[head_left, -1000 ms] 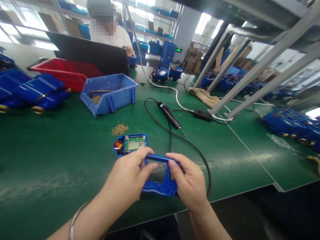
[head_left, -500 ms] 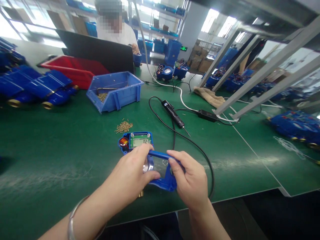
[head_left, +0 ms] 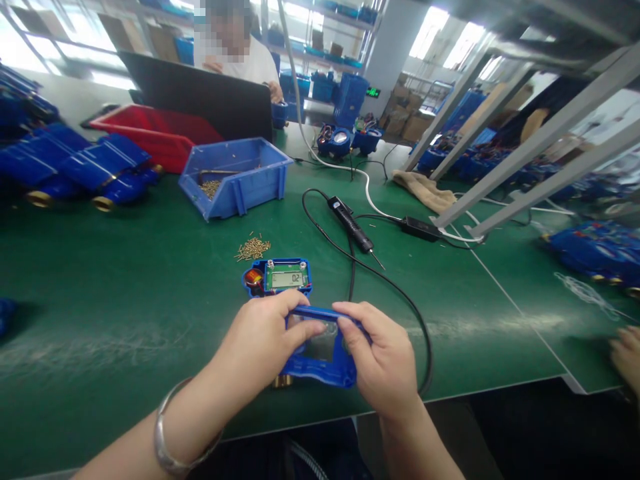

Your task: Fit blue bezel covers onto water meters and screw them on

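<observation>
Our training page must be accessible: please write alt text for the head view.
A person's left hand and right hand hold a blue frame with a clear window, near an opened blue device with a digital display. Beyond, on the green bench, are brass-coloured screws, a blue bin and a black screwdriver.

An assembly workshop is indicated: on a long, glossy green workbench (head_left: 125,280), a slim black electric screwdriver (head_left: 351,225), a heap of small brass-coloured screws (head_left: 253,249) and an open blue plastic parts bin (head_left: 260,189) are laid out; blue devices (head_left: 107,159) with brass-coloured fittings (head_left: 103,204) are grouped, and brown cardboard boxes (head_left: 399,123) are stacked beyond.
</observation>
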`<state>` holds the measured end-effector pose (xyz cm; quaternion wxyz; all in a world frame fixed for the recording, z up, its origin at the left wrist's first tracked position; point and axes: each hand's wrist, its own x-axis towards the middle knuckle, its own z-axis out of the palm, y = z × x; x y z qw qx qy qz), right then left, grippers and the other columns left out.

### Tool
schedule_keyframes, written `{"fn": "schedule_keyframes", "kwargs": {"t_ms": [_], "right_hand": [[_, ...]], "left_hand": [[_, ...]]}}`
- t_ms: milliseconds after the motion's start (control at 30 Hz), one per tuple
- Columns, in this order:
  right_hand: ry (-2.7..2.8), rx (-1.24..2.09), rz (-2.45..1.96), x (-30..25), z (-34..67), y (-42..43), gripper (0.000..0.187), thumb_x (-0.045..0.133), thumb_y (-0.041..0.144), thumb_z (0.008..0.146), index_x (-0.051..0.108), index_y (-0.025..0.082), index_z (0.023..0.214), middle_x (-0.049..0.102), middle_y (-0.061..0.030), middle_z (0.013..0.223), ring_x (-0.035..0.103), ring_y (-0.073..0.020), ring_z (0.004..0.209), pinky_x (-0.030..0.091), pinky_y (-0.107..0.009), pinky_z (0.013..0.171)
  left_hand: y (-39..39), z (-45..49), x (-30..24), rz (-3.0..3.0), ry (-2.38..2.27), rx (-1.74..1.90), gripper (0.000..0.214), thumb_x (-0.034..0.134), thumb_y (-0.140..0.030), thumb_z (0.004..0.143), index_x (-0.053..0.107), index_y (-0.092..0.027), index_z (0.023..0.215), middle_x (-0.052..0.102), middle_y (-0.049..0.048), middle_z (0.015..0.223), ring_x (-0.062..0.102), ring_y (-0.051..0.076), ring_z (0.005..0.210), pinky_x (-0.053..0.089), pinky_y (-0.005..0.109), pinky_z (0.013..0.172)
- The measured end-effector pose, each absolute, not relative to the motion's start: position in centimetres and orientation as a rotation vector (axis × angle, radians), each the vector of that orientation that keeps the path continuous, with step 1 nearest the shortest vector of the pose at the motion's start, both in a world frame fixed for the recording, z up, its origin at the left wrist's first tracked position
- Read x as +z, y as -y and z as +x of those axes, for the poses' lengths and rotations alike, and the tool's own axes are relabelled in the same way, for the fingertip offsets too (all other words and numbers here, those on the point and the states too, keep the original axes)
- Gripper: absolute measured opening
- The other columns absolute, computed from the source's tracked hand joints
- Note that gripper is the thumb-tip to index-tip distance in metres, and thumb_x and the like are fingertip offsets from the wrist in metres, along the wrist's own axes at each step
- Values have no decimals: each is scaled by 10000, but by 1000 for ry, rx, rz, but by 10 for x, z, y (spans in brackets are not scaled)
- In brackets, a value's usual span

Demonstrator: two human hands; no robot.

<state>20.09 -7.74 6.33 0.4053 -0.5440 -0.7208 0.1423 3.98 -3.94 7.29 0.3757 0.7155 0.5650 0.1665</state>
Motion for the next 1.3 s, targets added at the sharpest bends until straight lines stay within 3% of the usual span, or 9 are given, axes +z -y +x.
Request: {"fn": "schedule_keyframes", "kwargs": {"t_ms": [233,433,600,667,767,900,1067,1200,1300], "right_hand": [[1843,290,-1368,64,196,80,160,493,172,862,640,138,916,649,-34,764,612,-112,674,479,-202,639],[1747,377,-1423,69,211,83,141,528,198,848,652,193,914,650,-3,760,611,-106,636,485,-200,616],[1645,423,-1491,69,215,85,139,540,235,841,665,222,900,617,18,686,489,-70,422,432,-205,469],[1662,441,-1477,68,214,85,134,541,230,842,661,231,901,615,23,696,485,-62,420,410,-195,443],[1709,463,-1437,68,209,83,128,545,212,842,647,239,915,620,33,731,500,-53,447,417,-180,464],[1817,448,-1357,74,201,82,118,536,189,844,632,219,905,636,24,757,595,-80,633,460,-174,592],[1943,427,-1310,82,193,89,129,527,187,849,607,234,938,658,34,792,616,-81,694,465,-172,637],[1972,350,-1308,85,190,93,113,522,202,851,603,237,922,659,31,758,618,-96,659,470,-195,612],[1964,323,-1312,88,185,95,116,513,199,847,606,217,913,655,9,738,615,-116,627,468,-224,575]], "left_hand": [[42,41,76,2041,-1527,289,249,442,-400,836,595,-207,795,653,28,722,605,206,670,399,270,577],[47,11,83,1714,-1164,528,371,474,-330,820,532,-270,1182,651,7,1027,608,174,893,484,255,740],[56,-10,79,1772,-1541,779,321,395,-396,855,597,-192,712,544,-8,555,543,140,541,453,247,542],[60,-10,75,1701,-1531,852,250,418,-340,849,566,-198,992,584,-5,658,573,142,603,476,241,562],[65,-2,70,1692,-1367,796,580,591,-289,739,378,-239,1276,592,56,1082,599,187,890,521,283,719],[64,11,70,1850,-1314,528,530,690,-218,646,535,-256,1152,590,34,1171,557,235,1038,452,348,907],[60,6,71,1817,-1151,472,257,417,-225,865,622,-267,1014,665,-9,1022,596,164,971,451,253,857],[59,0,70,1761,-1044,505,284,390,-218,862,624,-281,1010,659,-31,1030,575,146,997,410,228,884],[56,2,73,1592,-1048,422,198,456,-208,795,653,-225,816,667,-22,806,593,159,867,427,228,772]]}}
